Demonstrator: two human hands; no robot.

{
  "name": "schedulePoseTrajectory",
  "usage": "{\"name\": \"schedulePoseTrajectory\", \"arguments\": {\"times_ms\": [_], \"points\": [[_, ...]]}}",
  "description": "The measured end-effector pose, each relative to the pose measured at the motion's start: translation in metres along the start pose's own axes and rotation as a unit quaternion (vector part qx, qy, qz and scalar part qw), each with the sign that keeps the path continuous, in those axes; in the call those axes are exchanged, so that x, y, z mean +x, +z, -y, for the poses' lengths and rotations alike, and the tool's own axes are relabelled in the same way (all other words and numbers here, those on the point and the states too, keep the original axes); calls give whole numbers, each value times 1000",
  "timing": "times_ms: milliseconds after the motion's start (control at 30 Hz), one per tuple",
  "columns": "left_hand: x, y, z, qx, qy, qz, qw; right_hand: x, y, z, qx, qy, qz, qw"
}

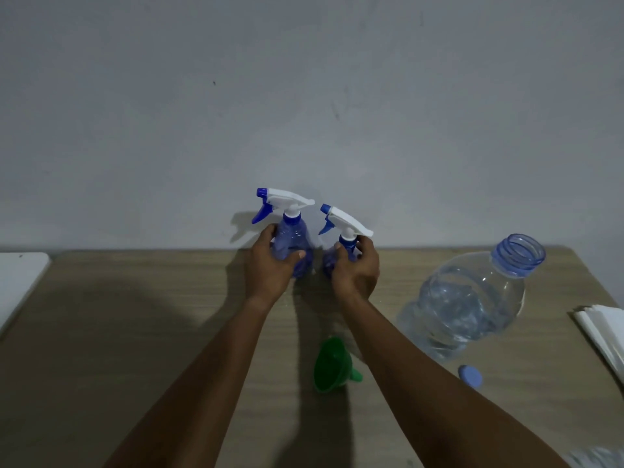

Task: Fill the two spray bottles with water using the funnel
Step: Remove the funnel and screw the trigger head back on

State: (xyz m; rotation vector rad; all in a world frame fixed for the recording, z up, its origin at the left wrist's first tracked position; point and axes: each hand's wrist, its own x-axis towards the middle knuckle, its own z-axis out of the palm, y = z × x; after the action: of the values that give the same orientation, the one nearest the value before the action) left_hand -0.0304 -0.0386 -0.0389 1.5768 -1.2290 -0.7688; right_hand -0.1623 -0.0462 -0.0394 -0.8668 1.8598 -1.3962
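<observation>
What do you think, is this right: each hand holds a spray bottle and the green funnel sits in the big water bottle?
No. In the head view the green funnel lies on the table, not in the big water bottle. The left hand holds the left spray bottle, the right hand the right spray bottle.

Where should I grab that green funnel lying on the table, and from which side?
Probably the wide cone of the funnel, pinched across its rim from above. It lies on its side, spout pointing right, so the cone's wall is exposed; the short spout offers little hold.
</observation>
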Motion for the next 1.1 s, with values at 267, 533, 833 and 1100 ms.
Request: {"name": "schedulePoseTrajectory", "arguments": {"times_ms": [267,533,833,1100], "points": [[-57,-23,-11,-82,-26,-43,995,-54,-48,30,15,-117,94,989],[-156,-52,9,-132,19,38,990,-106,-98,14,4,-175,293,940],[-222,-63,25,-87,41,50,994,-136,-115,-20,-77,-192,407,890],[-230,-57,39,-113,0,51,992,-139,-122,-29,-67,-195,419,884]]}}
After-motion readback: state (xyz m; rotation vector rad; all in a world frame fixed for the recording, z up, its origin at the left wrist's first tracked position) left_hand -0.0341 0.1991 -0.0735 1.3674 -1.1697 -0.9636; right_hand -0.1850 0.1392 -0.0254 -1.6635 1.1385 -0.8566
